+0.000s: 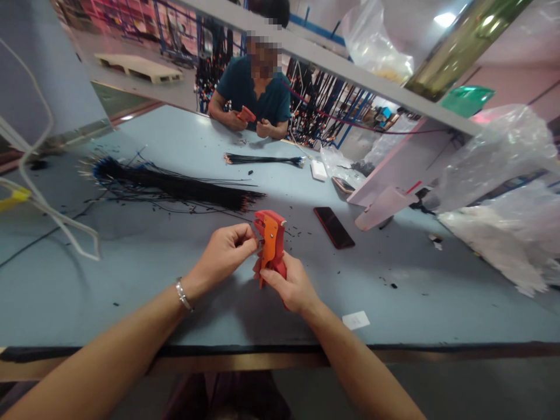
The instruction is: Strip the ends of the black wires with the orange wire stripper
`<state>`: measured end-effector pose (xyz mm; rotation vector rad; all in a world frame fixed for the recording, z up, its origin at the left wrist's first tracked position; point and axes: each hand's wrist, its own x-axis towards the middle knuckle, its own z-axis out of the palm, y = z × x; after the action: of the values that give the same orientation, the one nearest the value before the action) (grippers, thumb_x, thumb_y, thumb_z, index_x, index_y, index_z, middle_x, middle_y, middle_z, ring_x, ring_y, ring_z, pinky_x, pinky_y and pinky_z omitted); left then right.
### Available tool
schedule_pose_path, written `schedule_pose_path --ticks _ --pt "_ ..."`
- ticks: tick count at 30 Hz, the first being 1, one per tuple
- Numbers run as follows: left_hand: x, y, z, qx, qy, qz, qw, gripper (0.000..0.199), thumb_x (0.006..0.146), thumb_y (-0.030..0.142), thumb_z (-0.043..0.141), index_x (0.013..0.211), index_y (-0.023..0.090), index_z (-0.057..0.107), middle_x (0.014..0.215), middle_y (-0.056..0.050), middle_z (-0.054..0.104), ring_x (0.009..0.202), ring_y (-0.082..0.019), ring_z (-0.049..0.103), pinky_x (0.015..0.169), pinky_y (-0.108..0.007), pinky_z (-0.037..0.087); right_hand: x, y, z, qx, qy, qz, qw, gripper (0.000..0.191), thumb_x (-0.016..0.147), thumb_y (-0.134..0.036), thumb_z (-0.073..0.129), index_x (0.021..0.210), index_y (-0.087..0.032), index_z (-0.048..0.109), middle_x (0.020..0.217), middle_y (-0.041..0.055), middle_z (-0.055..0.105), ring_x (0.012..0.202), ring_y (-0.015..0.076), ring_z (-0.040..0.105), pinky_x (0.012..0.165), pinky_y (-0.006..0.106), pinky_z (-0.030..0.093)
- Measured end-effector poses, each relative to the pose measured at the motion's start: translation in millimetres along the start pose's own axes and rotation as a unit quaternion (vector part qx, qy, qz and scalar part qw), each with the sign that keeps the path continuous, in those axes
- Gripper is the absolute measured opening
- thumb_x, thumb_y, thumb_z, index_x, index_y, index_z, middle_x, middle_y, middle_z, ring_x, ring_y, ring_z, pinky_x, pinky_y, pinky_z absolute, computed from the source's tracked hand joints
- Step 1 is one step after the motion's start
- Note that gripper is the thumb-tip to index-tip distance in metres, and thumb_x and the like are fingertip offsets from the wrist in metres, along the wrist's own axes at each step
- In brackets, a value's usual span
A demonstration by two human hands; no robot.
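My right hand point(297, 286) grips a red and orange wire stripper point(272, 236), its head pointing up and away from me. Close by on the left, my left hand point(230, 248) is closed in a pinch beside the stripper's jaws; what its fingertips hold is too small to make out. Beyond both hands lies a thick bundle of black wires point(175, 185), with blue and pale ends at the left and stripped, coppery ends at the right. Farther back is a smaller bundle of black wires point(265, 160).
A phone point(333, 227) and a white paper slip point(356, 320) lie on the grey table point(109, 315) to the right. Small black scraps are scattered about. Across the table sits a co-worker point(251, 87) holding a red tool. White cables point(56, 216) hang at left; plastic bags point(499, 146) are at right.
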<state>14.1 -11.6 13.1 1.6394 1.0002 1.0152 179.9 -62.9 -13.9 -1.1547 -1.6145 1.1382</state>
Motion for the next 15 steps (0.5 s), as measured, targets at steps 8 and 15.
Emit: schedule_pose_path --ticks 8,15 --pt "-3.1 2.9 4.2 0.044 0.009 0.032 0.998 0.020 0.075 0.026 0.050 0.058 0.016 0.046 0.054 0.004 0.047 0.053 -0.009 0.040 0.052 -0.020 0.032 0.7 -3.5 2.7 -0.025 0.013 0.001 1.000 0.013 0.081 -0.029 0.054 0.087 -0.018 0.055 0.072 0.0032 0.062 0.062 0.0168 0.057 0.062 0.030 0.048" --pt "-0.8 -1.5 3.8 0.008 0.000 0.011 1.000 0.020 0.077 0.027 0.051 0.062 0.015 0.050 0.059 0.002 0.049 0.058 -0.010 0.043 0.055 -0.021 0.036 1.7 -3.2 7.3 -0.054 0.038 -0.001 0.998 0.011 0.082 -0.029 0.054 0.084 -0.018 0.054 0.070 0.0019 0.061 0.061 0.0154 0.056 0.060 0.028 0.047"
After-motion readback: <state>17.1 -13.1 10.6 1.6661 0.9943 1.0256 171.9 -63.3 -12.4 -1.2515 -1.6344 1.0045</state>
